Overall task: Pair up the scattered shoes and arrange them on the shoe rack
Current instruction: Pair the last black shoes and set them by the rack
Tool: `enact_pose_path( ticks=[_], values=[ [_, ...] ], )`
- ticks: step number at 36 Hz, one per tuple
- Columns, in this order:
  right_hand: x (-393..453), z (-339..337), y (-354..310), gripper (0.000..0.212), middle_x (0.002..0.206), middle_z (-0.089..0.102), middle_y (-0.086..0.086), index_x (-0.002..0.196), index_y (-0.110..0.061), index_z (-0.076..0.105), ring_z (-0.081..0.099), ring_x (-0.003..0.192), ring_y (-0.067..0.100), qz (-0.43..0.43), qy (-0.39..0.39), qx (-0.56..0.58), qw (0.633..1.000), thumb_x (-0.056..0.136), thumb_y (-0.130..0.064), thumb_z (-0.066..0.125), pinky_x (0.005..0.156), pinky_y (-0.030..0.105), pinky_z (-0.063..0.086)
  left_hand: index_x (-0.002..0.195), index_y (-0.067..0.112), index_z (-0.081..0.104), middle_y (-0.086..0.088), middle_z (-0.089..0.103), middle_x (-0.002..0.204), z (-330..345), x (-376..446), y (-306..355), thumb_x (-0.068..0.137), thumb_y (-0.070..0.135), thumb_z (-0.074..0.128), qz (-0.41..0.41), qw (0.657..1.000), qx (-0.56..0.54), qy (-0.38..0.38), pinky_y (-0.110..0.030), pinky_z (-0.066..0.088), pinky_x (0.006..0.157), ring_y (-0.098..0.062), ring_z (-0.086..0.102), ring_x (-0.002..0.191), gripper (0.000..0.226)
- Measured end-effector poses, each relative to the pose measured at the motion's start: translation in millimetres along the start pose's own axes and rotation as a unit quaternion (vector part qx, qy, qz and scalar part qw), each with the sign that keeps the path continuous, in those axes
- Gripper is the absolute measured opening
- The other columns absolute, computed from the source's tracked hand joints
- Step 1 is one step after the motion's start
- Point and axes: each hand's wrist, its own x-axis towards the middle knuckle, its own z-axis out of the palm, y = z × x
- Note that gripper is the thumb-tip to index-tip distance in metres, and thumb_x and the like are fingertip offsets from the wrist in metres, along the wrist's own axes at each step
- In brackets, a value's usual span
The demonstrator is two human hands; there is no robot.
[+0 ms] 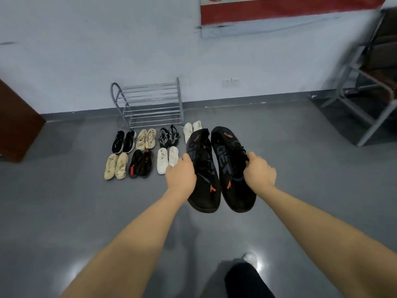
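Grey floor (64, 211) | shoe rack (150, 104) bare (7 pairs below) | left hand (181, 175), right hand (260, 171): 1 black shoe (204, 190) each

Held shoes (217, 168) black, orange marks, grey lettering; floor pairs (139, 151) black, beige, white; rack (150, 104) silver; floor (64, 211) grey.

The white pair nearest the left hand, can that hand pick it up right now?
Probably not yet: the left hand is already gripping one black shoe, so it isn't free. Nothing lies between it and the white pair on the floor.
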Motion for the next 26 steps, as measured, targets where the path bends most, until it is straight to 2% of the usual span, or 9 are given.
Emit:
enact_pose_path(
  ticks=[6, 14, 17, 20, 26],
  values=[
    [86.0, 3.6, -34.7, 0.011, 0.080, 0.048, 0.005, 0.088, -0.014, 0.041, 0.045, 0.070, 0.029, -0.044, -0.019, 0.013, 0.999, 0.090, -0.005, 0.037, 0.069, 0.033, 0.034, 0.115, 0.005, 0.044, -0.009, 0.059, 0.110, -3.3, 73.2, -4.7, 0.091, 0.006, 0.040, -0.029, 0.999, 0.010, 0.012, -0.030, 0.039, 0.076, -0.028, 0.059, 0.097, 0.024],
    [197.1, -7.5, -64.4, 0.010, 0.078, 0.049, 0.005, 0.088, -0.012, 0.043, 0.046, 0.070, 0.029, -0.084, -0.051, 0.031, 0.995, 0.092, -0.005, 0.037, 0.062, 0.032, 0.034, 0.107, 0.006, 0.045, -0.010, 0.062, 0.101, -14.1, 171.9, 9.7, 0.090, 0.004, 0.041, -0.077, 0.997, -0.017, 0.008, -0.033, 0.039, 0.075, -0.030, 0.059, 0.089, 0.017],
    [238.0, -10.4, -75.8, 0.011, 0.079, 0.048, 0.006, 0.092, -0.011, 0.045, 0.046, 0.071, 0.029, -0.090, -0.066, 0.037, 0.993, 0.093, -0.006, 0.036, 0.059, 0.032, 0.034, 0.112, 0.005, 0.044, -0.012, 0.063, 0.104, -15.8, 208.9, 14.6, 0.091, 0.004, 0.040, -0.100, 0.995, -0.019, 0.012, -0.035, 0.041, 0.078, -0.031, 0.060, 0.093, 0.022],
    [265.8, -7.6, -85.0, 0.012, 0.081, 0.049, 0.006, 0.092, -0.012, 0.046, 0.047, 0.073, 0.029, -0.091, -0.071, 0.043, 0.992, 0.094, -0.009, 0.034, 0.060, 0.031, 0.034, 0.118, 0.004, 0.041, -0.013, 0.062, 0.108, -19.6, 236.5, 14.4, 0.092, 0.005, 0.040, -0.111, 0.994, -0.004, 0.005, -0.034, 0.040, 0.076, -0.032, 0.061, 0.096, 0.026],
    [319.1, 11.7, -106.4, 0.013, 0.084, 0.053, 0.007, 0.091, -0.014, 0.047, 0.056, 0.082, 0.034, -0.086, -0.077, 0.046, 0.992, 0.093, -0.010, 0.035, 0.062, 0.033, 0.039, 0.119, 0.003, 0.042, -0.011, 0.062, 0.111, -15.5, 292.4, 4.3, 0.094, 0.008, 0.041, -0.117, 0.993, 0.007, -0.006, -0.034, 0.042, 0.077, -0.031, 0.061, 0.098, 0.026]
  ],
)
